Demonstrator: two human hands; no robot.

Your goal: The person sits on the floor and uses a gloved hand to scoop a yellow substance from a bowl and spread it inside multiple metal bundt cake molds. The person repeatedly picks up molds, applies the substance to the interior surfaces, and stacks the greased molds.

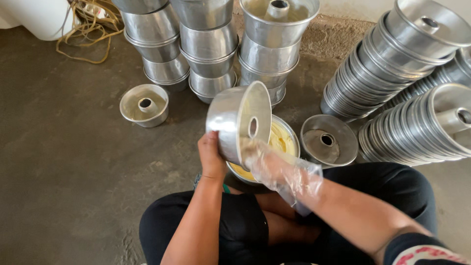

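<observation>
Left hand [210, 156] clamps a tilted tube pan [239, 120] while the bagged right hand [257, 156], fingers spread, greases inside; a slick rim could slip onto the butter tub [284, 140].

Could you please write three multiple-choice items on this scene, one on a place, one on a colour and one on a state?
1. Where does the single ring pan with nothing stacked on it stand?
A. On the floor left of the upright stacks
B. On the person's lap
C. On top of a stack

2. What colour is the paste in the bowl?
A. Green
B. Yellow
C. Red

3. How is the held ring pan positioned?
A. Flat on the floor
B. Upside down on a stack
C. Tipped on its side

Answers: 1 A, it sits alone on the floor. 2 B, the paste shows yellow behind the pan. 3 C, the left hand holds it on edge, and the right hand, in a clear plastic glove, reaches inside.
</observation>
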